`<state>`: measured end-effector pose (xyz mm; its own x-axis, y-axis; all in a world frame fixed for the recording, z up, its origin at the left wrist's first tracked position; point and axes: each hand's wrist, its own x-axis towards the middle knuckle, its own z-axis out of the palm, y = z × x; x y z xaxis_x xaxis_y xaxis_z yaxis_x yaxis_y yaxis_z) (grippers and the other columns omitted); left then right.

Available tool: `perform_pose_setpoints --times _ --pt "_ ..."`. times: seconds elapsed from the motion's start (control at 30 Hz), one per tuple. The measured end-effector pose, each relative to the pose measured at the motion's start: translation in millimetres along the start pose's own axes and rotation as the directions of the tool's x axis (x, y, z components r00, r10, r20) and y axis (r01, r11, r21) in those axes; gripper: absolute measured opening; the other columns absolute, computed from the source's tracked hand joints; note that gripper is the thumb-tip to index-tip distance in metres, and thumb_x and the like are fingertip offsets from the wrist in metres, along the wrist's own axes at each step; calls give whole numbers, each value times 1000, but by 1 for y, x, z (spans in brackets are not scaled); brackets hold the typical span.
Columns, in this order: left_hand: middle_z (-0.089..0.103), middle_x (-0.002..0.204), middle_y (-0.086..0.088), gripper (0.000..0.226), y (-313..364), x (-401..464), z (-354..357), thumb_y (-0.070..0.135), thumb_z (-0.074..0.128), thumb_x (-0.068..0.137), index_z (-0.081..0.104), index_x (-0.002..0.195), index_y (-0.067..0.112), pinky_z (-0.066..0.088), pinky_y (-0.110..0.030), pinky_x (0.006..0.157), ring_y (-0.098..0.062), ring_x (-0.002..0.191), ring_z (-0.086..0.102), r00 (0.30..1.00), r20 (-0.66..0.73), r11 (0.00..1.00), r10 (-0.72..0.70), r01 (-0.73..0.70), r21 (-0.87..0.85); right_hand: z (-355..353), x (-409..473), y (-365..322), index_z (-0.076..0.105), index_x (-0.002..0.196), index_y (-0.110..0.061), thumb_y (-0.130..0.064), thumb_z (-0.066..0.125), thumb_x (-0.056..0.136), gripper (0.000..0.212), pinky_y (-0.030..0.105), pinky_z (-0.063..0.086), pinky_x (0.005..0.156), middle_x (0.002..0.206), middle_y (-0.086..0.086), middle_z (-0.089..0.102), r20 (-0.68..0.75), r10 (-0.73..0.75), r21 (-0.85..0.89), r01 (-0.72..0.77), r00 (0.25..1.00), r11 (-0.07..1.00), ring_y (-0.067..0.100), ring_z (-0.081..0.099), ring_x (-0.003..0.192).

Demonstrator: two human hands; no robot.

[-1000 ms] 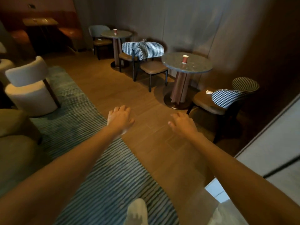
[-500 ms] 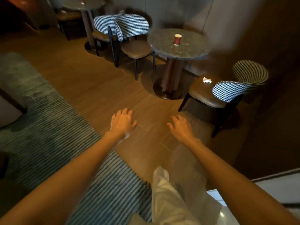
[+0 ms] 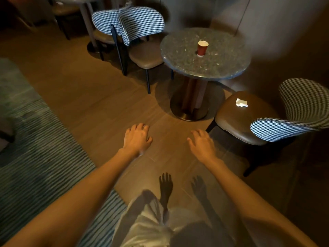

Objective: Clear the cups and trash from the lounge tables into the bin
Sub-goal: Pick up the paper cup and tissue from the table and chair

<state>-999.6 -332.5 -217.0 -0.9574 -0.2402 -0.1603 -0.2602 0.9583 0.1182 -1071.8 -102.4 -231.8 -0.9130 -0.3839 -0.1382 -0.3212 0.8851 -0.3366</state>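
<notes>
A red paper cup (image 3: 202,48) stands upright near the middle of a round dark stone table (image 3: 179,56) ahead of me. A crumpled white scrap of paper (image 3: 241,102) lies on the brown seat of the checked chair (image 3: 238,120) to the right of that table. My left hand (image 3: 137,139) and my right hand (image 3: 203,144) are stretched out in front of me over the wooden floor, palms down, fingers apart and holding nothing. Both are well short of the table. No bin is in view.
Two more checked-back chairs (image 3: 140,22) stand left of the table, with a second round table's pedestal (image 3: 87,20) behind them. A striped blue-green rug (image 3: 35,157) covers the floor at left. Dark wall panels close off the right side.
I have walked closer to the round table; the cup, chairs and paper scrap appear larger and nearer. My hands have stayed stretched out and empty.
</notes>
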Motion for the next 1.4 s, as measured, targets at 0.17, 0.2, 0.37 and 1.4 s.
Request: perform_pose_setpoints --times 0.17,0.2,0.37,1.4 --pt "42 143 -6 53 -13 109 5 42 47 91 41 139 18 36 -40 103 -29 130 40 999 54 1000 8 -8 -6 3 110 12 44 138 -8 -34 43 99 46 43 34 107 142 13 42 27 31 -58 -29 999 998 29 33 135" --pt "41 144 -6 54 -17 136 3 42 47 91 40 139 19 35 -40 103 -29 130 39 999 43 1000 17 -17 -5 1 137 13 44 138 -8 -34 43 99 46 42 34 107 142 12 41 15 34 -61 -33 999 998 29 33 134" --pt "41 144 -6 54 -40 283 -34 42 46 92 39 140 18 34 -41 103 -29 130 39 995 -47 996 92 -93 -10 -27 273 5 44 138 -12 -33 47 97 47 44 35 106 140 12 41 -89 25 -59 -30 996 998 28 32 134" --pt "35 147 -13 58 67 801 -56 34 50 93 33 144 11 32 -44 109 -32 132 36 957 152 968 248 -240 -68 -57 753 150 24 148 -17 -27 90 60 110 40 35 112 149 5 37 -60 496 790 -263 866 554 18 38 136"
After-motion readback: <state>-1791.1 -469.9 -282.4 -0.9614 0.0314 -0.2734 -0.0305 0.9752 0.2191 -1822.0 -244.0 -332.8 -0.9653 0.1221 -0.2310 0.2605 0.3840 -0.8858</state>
